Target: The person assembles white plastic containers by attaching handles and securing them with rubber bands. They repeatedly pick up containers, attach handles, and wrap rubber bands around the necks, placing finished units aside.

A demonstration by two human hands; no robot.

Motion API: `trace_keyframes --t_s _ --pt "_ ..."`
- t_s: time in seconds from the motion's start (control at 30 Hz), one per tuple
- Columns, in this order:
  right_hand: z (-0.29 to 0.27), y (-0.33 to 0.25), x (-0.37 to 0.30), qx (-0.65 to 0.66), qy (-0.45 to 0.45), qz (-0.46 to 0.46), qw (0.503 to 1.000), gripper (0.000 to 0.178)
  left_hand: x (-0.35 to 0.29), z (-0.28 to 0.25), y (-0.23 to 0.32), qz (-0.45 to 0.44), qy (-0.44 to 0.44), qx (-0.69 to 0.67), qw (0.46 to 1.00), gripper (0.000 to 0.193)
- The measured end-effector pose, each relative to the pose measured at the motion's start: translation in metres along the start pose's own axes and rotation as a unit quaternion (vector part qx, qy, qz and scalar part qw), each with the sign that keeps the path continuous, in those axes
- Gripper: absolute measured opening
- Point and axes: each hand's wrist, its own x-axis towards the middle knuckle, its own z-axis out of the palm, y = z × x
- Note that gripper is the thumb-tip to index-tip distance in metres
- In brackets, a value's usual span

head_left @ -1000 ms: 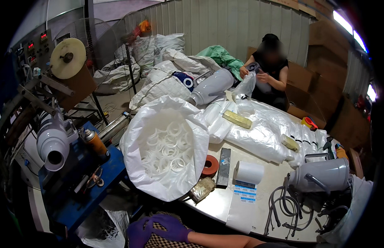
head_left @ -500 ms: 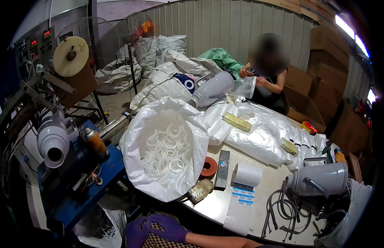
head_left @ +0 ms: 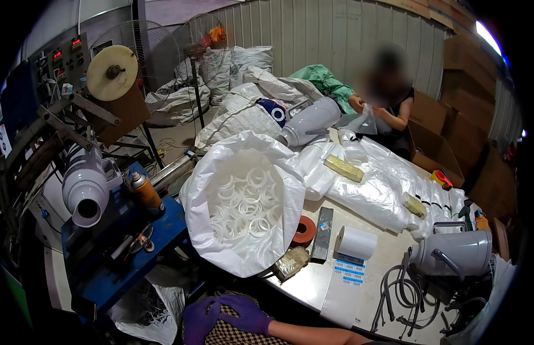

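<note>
Brown cartons (head_left: 468, 86) stacked at right. Green sheet (head_left: 324, 81) beside white sacks (head_left: 235, 115), near ribbed wall (head_left: 307, 43). Pale reel (head_left: 126, 68) at left. Spray can (head_left: 146, 191) on blue counter (head_left: 170, 229).

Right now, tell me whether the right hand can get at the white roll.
Probably yes: the right hand looks empty and nothing covers the white roll, though the near edge of the table lies between.

Observed left hand (head_left: 199, 319) and right hand (head_left: 247, 314), purple-gloved, on checked cloth (head_left: 232, 334). Noted beyond fingers: sack (head_left: 199, 238) of rings (head_left: 241, 204). Logged farther right of fingers: roll (head_left: 357, 242); beyond, leftward: bench (head_left: 170, 226), can (head_left: 146, 191).
</note>
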Motion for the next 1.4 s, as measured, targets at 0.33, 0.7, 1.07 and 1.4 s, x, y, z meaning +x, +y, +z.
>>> trace_keyframes --t_s 0.33,0.7,1.07,1.4 --pt "0.004 0.002 -0.001 -0.016 0.015 -0.002 1.0 0.06 0.002 0.004 -0.009 0.038 0.014 0.0 0.999 0.023" --pt "0.003 -0.001 -0.002 -0.014 0.026 -0.007 1.0 0.053 0.001 0.005 -0.006 0.013 0.005 0.014 1.0 0.031" --pt "0.006 0.007 -0.001 -0.002 0.029 -0.017 0.999 0.052 0.0 0.004 0.001 0.023 0.001 -0.007 1.0 0.032" --pt "0.006 0.003 0.002 0.017 0.036 -0.028 0.999 0.051 0.001 0.006 -0.001 0.037 0.009 -0.011 0.999 0.031"
